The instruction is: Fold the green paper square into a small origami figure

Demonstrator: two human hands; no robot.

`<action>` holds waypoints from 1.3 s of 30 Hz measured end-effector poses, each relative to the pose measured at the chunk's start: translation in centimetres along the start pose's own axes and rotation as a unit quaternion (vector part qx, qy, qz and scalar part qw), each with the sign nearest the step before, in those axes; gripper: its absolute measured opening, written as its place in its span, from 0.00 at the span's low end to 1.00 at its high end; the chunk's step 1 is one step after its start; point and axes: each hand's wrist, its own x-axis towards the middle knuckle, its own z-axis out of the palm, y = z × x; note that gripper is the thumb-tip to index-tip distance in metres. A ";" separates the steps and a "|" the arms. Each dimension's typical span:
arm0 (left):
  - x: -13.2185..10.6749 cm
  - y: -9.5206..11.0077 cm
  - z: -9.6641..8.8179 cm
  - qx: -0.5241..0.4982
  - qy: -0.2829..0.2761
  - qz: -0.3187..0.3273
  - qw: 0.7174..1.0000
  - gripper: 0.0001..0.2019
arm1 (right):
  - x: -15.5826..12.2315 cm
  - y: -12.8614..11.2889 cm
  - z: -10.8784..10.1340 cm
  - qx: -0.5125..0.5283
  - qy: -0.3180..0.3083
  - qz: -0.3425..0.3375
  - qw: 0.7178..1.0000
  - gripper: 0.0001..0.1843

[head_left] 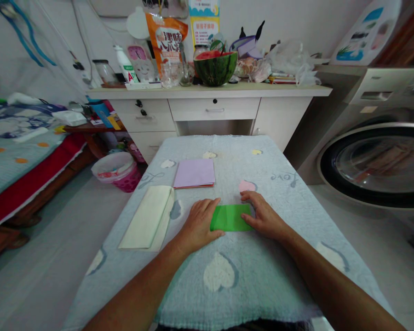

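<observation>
A sheet of green paper (231, 218), folded into a small rectangle, lies on the cloth-covered table between my hands. My left hand (199, 225) rests at its left end, fingers near the upper corner and thumb stretched along the lower corner. On the right side, the thumb of my right hand (265, 216) touches the paper's right end, while its forefinger is spread away above. Both hands have fingers apart, though some fingertips are hidden. Beyond them lies a stack of square paper (194, 172), lilac on top with red at the edge.
A folded pale-green sheet (146, 218) lies left on the heart-patterned tablecloth (218, 271). Behind stands a white desk (214, 93) bearing a cut watermelon (216, 69) and an orange pouch (167, 41). A washing machine (372, 101) is right; a pink bin (126, 179) and bed (17, 161) left.
</observation>
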 end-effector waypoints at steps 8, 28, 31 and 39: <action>-0.1 -0.5 0.4 -0.025 -0.011 0.007 1.000 0.44 | 0.1 1.0 0.4 -0.099 -0.004 0.068 0.993 0.21; -0.6 0.9 -0.1 -0.098 0.038 0.029 0.994 0.40 | 0.1 0.3 -0.2 0.128 0.023 0.037 0.991 0.09; -0.5 0.9 -0.4 -0.154 0.076 -0.006 0.985 0.36 | 0.3 -0.4 -0.7 0.197 0.023 0.035 0.980 0.08; -0.1 0.7 -0.8 -0.317 0.071 -0.107 0.940 0.30 | 0.5 -1.4 -1.1 0.285 0.044 0.041 0.957 0.11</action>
